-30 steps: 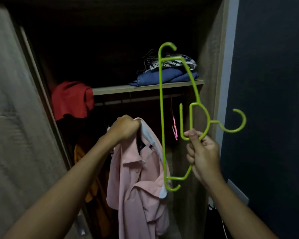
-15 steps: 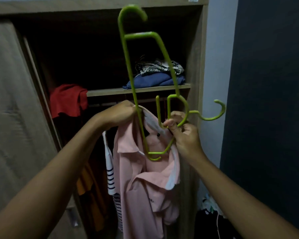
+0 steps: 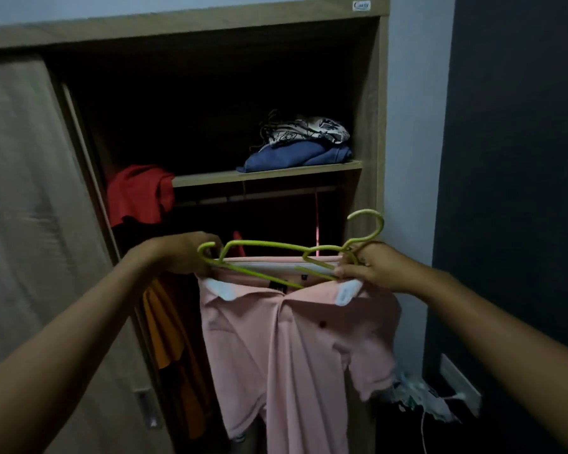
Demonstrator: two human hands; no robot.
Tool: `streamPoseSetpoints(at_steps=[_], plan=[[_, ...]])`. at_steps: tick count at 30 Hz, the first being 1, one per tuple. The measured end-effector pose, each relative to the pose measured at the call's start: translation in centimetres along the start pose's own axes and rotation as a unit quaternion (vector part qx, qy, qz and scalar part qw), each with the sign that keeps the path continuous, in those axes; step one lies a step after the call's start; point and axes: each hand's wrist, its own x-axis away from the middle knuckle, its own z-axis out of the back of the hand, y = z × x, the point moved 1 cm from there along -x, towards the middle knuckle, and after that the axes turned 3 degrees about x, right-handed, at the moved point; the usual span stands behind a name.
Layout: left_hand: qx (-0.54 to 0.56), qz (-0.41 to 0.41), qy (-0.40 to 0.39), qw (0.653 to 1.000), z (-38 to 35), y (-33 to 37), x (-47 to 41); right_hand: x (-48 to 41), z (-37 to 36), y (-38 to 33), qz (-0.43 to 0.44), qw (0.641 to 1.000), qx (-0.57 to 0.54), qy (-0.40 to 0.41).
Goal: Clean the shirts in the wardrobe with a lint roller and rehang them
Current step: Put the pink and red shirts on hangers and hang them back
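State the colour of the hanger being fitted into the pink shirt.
Lime green hanger, clearest in the head view.

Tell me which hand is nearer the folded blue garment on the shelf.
Right. The right hand sits almost straight below the blue garment, gripping the green hanger; the left hand is below and well left.

The left hand [image 3: 181, 253] and right hand [image 3: 371, 270] hold a pink polo shirt [image 3: 295, 348] by its collar, with a green hanger [image 3: 286, 253] lying sideways, maybe partly inside, before the open wardrobe [image 3: 371, 126]
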Motion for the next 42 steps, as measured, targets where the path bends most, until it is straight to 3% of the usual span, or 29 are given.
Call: streamPoseSetpoints(at_steps=[5, 8, 10, 13, 17, 21, 24, 28, 32, 35, 37, 40, 42], plan=[[-0.069, 0.046, 0.076, 0.994, 0.2, -1.2, -1.2, -1.3, 1.0, -0.5, -0.001, 0.990, 0.121, -0.079], [-0.049, 0.020, 0.095, 0.994, 0.6, 0.2, -0.8, -2.7, 0.1, -0.3, -0.027, 0.979, 0.164, -0.119], [0.063, -0.006, 0.078, 0.995, 0.1, 1.5, -0.4, -3.4, -0.3, -0.4, -0.026, 0.981, 0.154, -0.119], [0.273, -0.016, 0.054, 0.960, -1.7, 3.9, -0.2, -4.6, 0.4, -2.1, -0.015, 0.995, 0.043, -0.090], [0.349, -0.001, 0.133, 0.928, -3.2, 6.0, -0.1, -5.2, 1.4, -4.3, 0.016, 0.994, -0.097, -0.052], [0.314, 0.003, 0.176, 0.933, -3.2, 5.8, 0.4, -5.5, 2.9, -5.3, 0.006, 0.970, -0.242, 0.029], [0.270, 0.008, 0.197, 0.942, -3.3, 5.8, 1.1, -5.8, 4.9, -6.0, -0.022, 0.966, -0.255, 0.031], [0.182, -0.010, 0.283, 0.942, -2.2, 6.8, 2.2, -6.2, 6.0, -6.5, -0.055, 0.958, -0.274, 0.067], [0.106, 0.012, 0.212, 0.971, -1.3, 7.2, 3.3, -6.9, 2.6, -7.2, -0.058, 0.979, -0.183, 0.071], [0.081, 0.030, 0.158, 0.984, -1.9, 6.8, 4.0, -6.9, 2.9, -7.3, -0.048, 0.964, -0.209, 0.154], [0.060, 0.032, 0.175, 0.982, -2.5, 6.4, 3.9, -6.8, 3.7, -7.8, -0.036, 0.957, -0.211, 0.193], [0.016, 0.023, 0.194, 0.981, -3.5, 6.6, 3.7, -6.5, 3.8, -9.0, -0.026, 0.968, -0.189, 0.163], [-0.016, 0.010, 0.214, 0.977, -4.0, 6.9, 3.5, -6.3, 3.9, -9.6, -0.014, 0.963, -0.195, 0.187]])
